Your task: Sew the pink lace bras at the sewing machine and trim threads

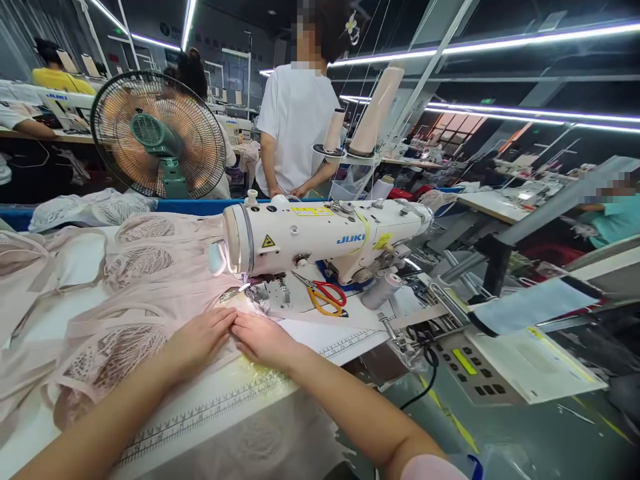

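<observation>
My left hand (199, 339) lies flat, fingers together, on pale pink lace fabric (125, 293) spread over the sewing table (210, 407). My right hand (263, 338) rests beside it, fingertips touching the left hand's, pressing the same fabric just in front of the needle area. The white JUKI sewing machine (320, 233) stands right behind both hands, its lamp lighting the cloth under the presser foot (245, 288). Neither hand grips anything; both press down on the fabric.
Red and orange scissors (325, 295) lie on the machine bed. A control panel (467, 367) and papers sit to the right. A standing fan (159, 135) is behind the fabric pile. A person in a white shirt (297, 127) stands beyond the machine; thread cones (377, 110) rise nearby.
</observation>
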Demonstrator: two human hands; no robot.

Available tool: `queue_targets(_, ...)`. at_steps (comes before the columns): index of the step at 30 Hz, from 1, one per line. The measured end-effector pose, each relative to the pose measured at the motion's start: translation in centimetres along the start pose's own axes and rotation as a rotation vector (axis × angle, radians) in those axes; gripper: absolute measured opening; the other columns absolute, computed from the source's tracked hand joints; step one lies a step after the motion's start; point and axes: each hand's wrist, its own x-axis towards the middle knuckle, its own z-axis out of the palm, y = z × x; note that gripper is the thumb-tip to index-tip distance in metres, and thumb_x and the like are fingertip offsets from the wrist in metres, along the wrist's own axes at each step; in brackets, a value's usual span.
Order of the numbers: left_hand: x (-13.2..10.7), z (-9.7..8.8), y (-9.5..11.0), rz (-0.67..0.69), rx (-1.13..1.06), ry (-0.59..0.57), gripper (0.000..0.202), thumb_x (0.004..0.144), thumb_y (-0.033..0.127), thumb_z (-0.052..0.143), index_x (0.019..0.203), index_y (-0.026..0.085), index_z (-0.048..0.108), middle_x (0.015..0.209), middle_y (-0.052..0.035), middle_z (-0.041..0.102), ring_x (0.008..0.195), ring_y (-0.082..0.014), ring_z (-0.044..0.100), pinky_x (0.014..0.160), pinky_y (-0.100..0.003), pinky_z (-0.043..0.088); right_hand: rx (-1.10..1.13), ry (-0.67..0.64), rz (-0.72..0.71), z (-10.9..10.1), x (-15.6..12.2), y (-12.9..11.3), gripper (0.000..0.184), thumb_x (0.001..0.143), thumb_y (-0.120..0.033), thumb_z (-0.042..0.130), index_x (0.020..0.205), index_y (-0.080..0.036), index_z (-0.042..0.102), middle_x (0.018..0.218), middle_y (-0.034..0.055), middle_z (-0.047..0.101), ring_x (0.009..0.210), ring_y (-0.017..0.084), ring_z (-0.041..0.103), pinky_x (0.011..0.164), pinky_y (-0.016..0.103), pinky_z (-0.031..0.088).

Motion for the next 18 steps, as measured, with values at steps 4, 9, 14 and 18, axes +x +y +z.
queue_targets(4, 0.3, 1.7, -0.8, -0.015, 0.076, 0.088, 0.038, 0.092, 0.03, 0.037, 0.12, 0.019, 0.06, 0.13, -0.0072, 0.06, 0.117, -0.0225, 0.055, 0.102, -0.042, 0.043, 0.063, 0.109, 0.02, 0.1, -2.1, -0.4, 0.026, 0.091, -0.022, 0.044, 0.11, -0.013, 0.059, 0.127, 0.0137, 0.06, 0.124, 0.021, 0.05, 0.106, 0.036, 0.039)
queue_targets(9, 1.8, 1.4, -0.8, -0.034, 0.075, 0.126, 0.038, 0.091, 0.028, 0.037, 0.117, 0.018, 0.062, 0.127, -0.0098, 0.061, 0.115, -0.0242, 0.055, 0.102, -0.042, 0.043, 0.092, 0.214, 0.077, 0.3, -3.9, -0.5, 0.028, 0.088, -0.021, 0.045, 0.111, -0.014, 0.059, 0.123, 0.0133, 0.062, 0.121, 0.022, 0.053, 0.106, 0.038, 0.04)
queue_targets(14, 2.9, 1.0, -0.8, -0.03, 0.068, 0.134, 0.037, 0.091, 0.026, 0.035, 0.114, 0.015, 0.062, 0.122, -0.0132, 0.062, 0.11, -0.0247, 0.057, 0.093, -0.04, 0.048, 0.074, 0.236, 0.142, 0.5, -3.8, -0.5, 0.028, 0.087, -0.021, 0.046, 0.109, -0.012, 0.06, 0.124, 0.0135, 0.062, 0.12, 0.022, 0.054, 0.105, 0.037, 0.04)
queue_targets(18, 3.7, 0.9, -0.5, -0.03, 0.073, 0.145, 0.034, 0.091, 0.026, 0.035, 0.109, 0.018, 0.063, 0.11, -0.0118, 0.064, 0.094, -0.0227, 0.061, 0.081, -0.037, 0.052, 0.046, 0.224, 0.19, 0.4, -3.6, -0.8, 0.024, 0.086, -0.022, 0.05, 0.106, -0.015, 0.06, 0.116, 0.0105, 0.065, 0.114, 0.022, 0.056, 0.104, 0.038, 0.04)
